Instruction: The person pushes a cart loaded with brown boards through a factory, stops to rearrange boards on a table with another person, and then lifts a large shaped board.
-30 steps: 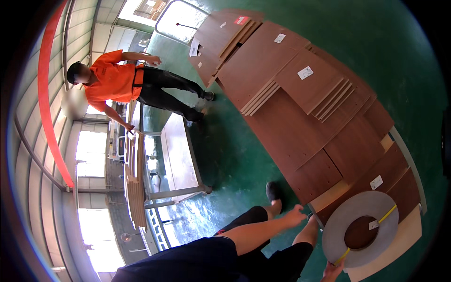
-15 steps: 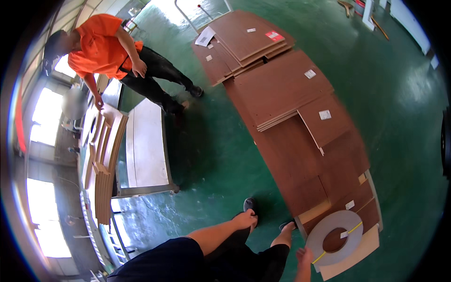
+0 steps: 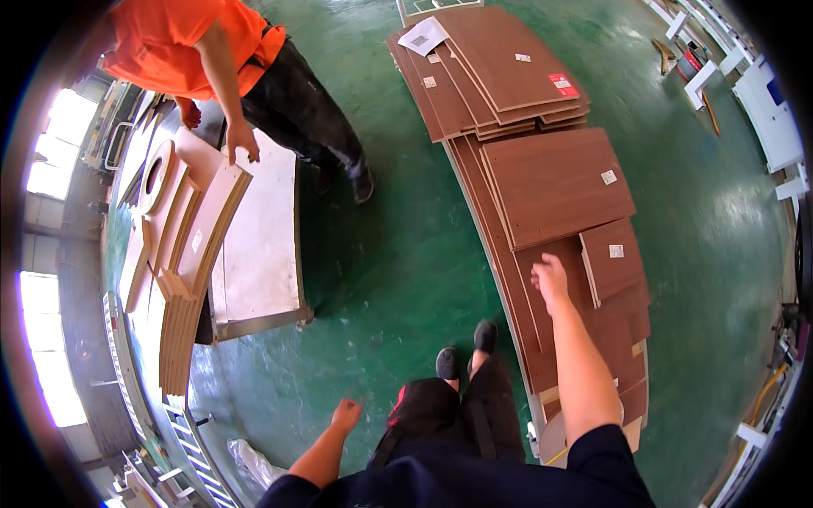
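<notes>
**Right hand [image 3: 549, 276] over the stacked brown panels [image 3: 555, 190]**

Nearest you, at lower centre, your left hand [image 3: 345, 414] hangs above the green floor [image 3: 385, 279]; it is too blurred to tell whether its grip is closed. Your right grip is loosely apart, nothing visible in it, over the stack right of centre; you can't tell whether it touches the wood. Just beside it lies a smaller brown panel [image 3: 605, 276] with a white sticker [image 3: 616, 251]. At left, pale-edged boards [image 3: 216, 203] are piled beside a white-topped counter [image 3: 258, 245]. A co-worker [image 3: 190, 42] in orange stands upper left; a paper sheet [image 3: 423, 36] lies on the stack's top end.
</notes>
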`<state>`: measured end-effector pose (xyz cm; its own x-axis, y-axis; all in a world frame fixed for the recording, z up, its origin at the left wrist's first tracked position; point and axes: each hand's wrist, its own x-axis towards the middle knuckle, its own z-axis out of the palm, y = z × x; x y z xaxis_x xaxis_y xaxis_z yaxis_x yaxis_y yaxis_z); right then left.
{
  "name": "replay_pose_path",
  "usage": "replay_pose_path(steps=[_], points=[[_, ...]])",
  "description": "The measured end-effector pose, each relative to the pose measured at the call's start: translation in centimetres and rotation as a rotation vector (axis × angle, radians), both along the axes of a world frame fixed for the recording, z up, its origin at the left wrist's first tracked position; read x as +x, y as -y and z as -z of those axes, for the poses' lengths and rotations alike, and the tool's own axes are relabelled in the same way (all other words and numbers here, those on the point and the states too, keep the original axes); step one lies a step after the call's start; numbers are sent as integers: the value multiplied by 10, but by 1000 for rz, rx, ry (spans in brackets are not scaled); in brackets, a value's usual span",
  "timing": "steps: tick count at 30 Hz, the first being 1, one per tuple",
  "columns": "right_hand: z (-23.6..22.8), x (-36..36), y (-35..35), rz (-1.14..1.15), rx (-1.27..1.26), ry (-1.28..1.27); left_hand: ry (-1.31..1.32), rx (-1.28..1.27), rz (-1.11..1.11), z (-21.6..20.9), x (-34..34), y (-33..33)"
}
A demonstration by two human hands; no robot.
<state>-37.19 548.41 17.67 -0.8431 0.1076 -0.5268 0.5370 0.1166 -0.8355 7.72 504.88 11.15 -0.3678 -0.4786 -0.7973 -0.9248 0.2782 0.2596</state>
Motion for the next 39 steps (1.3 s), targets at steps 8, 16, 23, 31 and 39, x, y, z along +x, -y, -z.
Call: replay_pose_path(steps=[8,16,23,31,39], points=[[41,-184,37,-303,648,-43,73,224,-388,-79,-13,-49],[70,-370,77,-489,970,-145,259,296,-638,-136,-117,-89],[127,-434,85,-543,966,-156,331,341,-746,-141,-167,-107],[130,-381,38,-315,1508,-317,247,471,-677,-131,-182,-99],[26,-427,100,-547,961,-321,226,223,-662,-137,-239,-68]])
